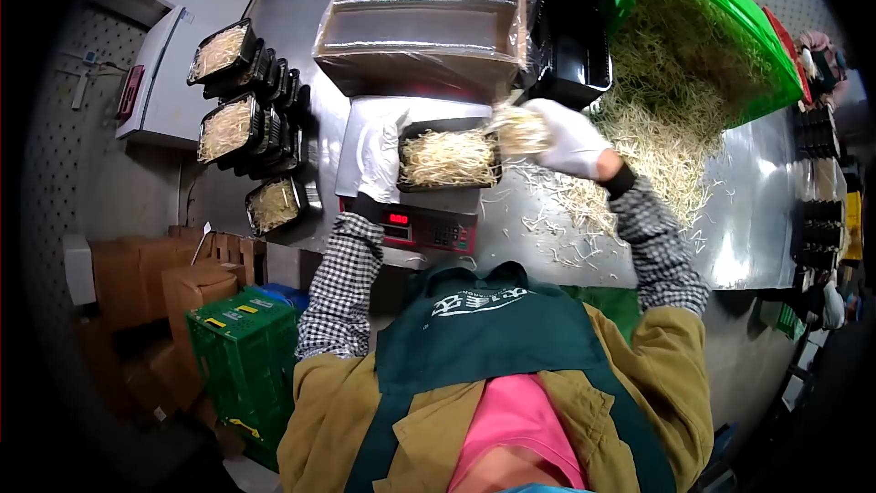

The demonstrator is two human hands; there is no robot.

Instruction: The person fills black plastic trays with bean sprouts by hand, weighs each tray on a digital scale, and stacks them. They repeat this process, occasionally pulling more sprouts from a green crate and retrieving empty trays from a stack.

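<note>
A black tray [449, 160] filled with pale bean sprouts stands on the plate of a red scale [429, 232], whose display reads zeros. My left hand [381, 153], in a white glove, is at the tray's left edge; its fingers are too washed out to tell if they grip it. My right hand [568, 139], also gloved, is closed on a bunch of sprouts [523, 131], blurred, at the tray's right edge. A loose heap of sprouts [652, 151] spills from a tipped green crate [780, 82] onto the metal table.
Stacks of filled black trays [228, 128] stand at the left. Behind the scale is a box [424, 32] wrapped in clear plastic, with empty black trays [573, 36] beside it. Green crates [242, 356] and cardboard boxes [137, 274] are at the lower left.
</note>
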